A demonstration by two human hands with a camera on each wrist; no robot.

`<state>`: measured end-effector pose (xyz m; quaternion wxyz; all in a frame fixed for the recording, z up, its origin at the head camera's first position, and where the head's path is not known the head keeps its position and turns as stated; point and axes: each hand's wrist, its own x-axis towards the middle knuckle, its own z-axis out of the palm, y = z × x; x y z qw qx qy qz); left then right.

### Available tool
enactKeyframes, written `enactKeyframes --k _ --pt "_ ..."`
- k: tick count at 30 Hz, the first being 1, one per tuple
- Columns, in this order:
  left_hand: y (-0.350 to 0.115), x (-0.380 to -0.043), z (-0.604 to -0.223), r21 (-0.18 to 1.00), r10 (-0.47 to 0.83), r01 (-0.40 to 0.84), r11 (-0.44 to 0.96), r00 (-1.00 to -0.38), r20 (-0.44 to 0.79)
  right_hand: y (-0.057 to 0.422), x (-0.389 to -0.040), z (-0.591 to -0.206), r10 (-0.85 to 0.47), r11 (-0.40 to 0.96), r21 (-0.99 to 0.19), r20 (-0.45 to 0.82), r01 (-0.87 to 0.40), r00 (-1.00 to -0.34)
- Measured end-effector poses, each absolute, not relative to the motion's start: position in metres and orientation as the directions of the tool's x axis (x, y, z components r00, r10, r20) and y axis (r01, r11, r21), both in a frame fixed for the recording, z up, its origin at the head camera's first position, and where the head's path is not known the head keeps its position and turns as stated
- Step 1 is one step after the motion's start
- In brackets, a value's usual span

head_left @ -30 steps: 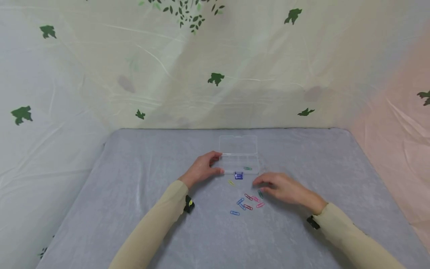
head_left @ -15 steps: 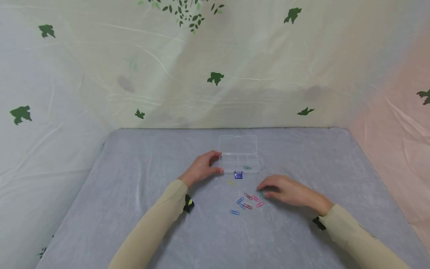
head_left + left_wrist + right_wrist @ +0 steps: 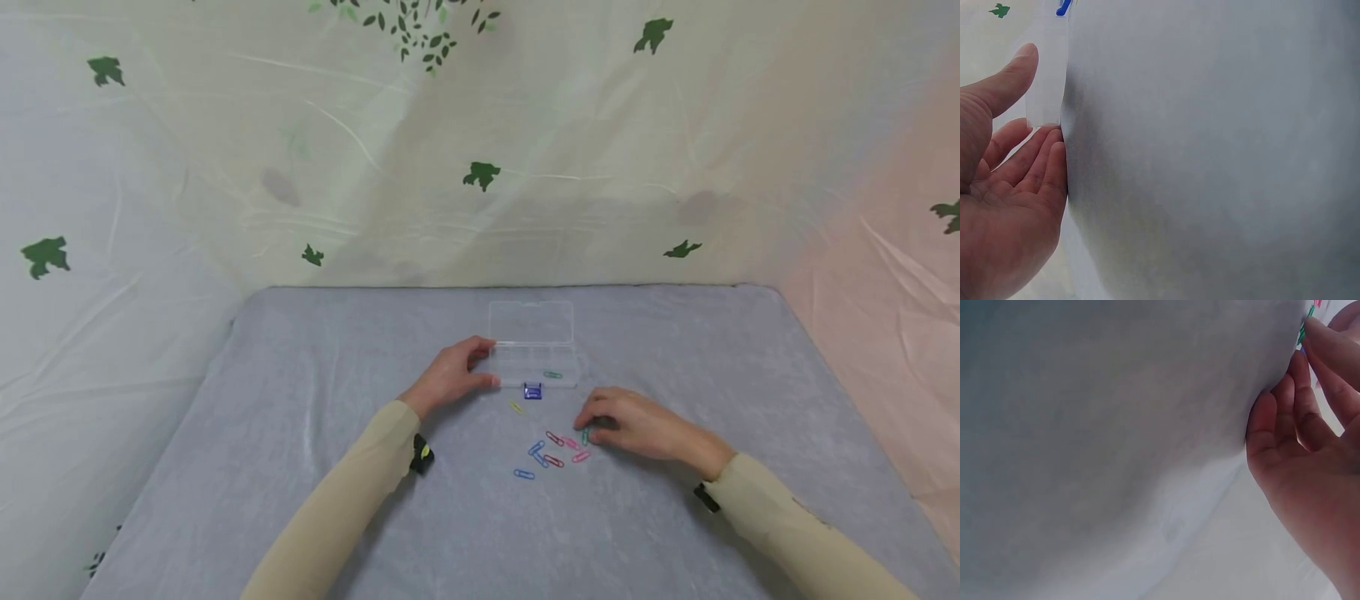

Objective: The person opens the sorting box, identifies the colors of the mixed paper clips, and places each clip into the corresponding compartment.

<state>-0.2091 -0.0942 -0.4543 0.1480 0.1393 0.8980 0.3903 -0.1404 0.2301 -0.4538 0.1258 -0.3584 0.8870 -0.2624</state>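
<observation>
A clear plastic compartment box (image 3: 517,367) lies with its lid (image 3: 531,322) raised back and a blue latch (image 3: 532,391) at its front. My left hand (image 3: 448,377) holds the box's left end, thumb at the front corner and fingers at the back. One green paper clip (image 3: 552,375) is inside at the right. On the cloth, my right hand (image 3: 637,423) pinches another green paper clip (image 3: 585,436) between thumb and index finger; the right wrist view shows this green clip (image 3: 1301,332) by the fingertips, partly hidden.
Pink paper clips (image 3: 581,457), red clips (image 3: 553,461) and blue clips (image 3: 524,474) lie loose in front of the box, close to the right hand. A yellow clip (image 3: 516,407) lies nearer the latch. Grey cloth (image 3: 337,358) covers the table, with a patterned curtain (image 3: 420,208) behind.
My right hand has shifted slightly right and toward me, its fingers closing on the green clip, which has turned and slid a little. The left hand stays at the box.
</observation>
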Motion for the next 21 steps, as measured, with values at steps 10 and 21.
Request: enactKeyframes --k 10,21 --pt "-0.0941 -0.2085 -0.4550 0.750 0.368 0.138 0.647 -0.918 -0.149 0.2278 -0.1396 -0.4543 -0.658 0.639 -0.563 -0.046 -0.525 -0.751" --pt "-0.0943 -0.2086 -0.4550 0.755 0.371 0.139 0.640 -0.917 -0.146 0.2328 -0.1382 -0.4514 -0.595 0.593 -0.647 0.050 -0.479 -0.802"
